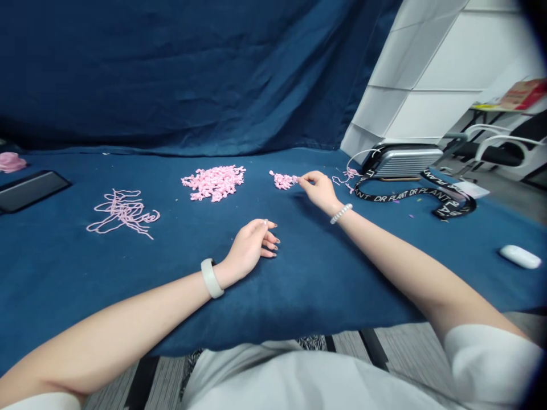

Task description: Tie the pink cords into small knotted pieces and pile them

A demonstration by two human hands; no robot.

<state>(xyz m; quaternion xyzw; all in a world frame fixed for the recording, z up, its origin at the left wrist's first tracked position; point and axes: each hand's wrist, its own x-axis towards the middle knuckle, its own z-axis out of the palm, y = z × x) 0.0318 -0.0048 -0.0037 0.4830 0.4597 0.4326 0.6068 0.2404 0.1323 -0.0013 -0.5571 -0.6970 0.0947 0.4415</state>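
My right hand (317,189) reaches to the right edge of a small pile of pink knotted yarn pieces (283,180). Its thumb and forefinger are pinched together on a small pink yarn knot (294,179). My left hand (252,245) rests over the cloth nearer to me, its fingers loosely bent and apart, with nothing visible in them. Beyond it, to the left, lies a larger heap of pink yarn knots (214,183). Farther left is a loose tangle of pale pink yarn strands (123,212).
A blue cloth (325,285) covers the table. At right are a silver ribbed case (405,161), a black lettered strap (384,197), loose yarn (347,175) and a white oval object (520,256). A dark flat device (32,189) and a pink item (11,162) lie far left.
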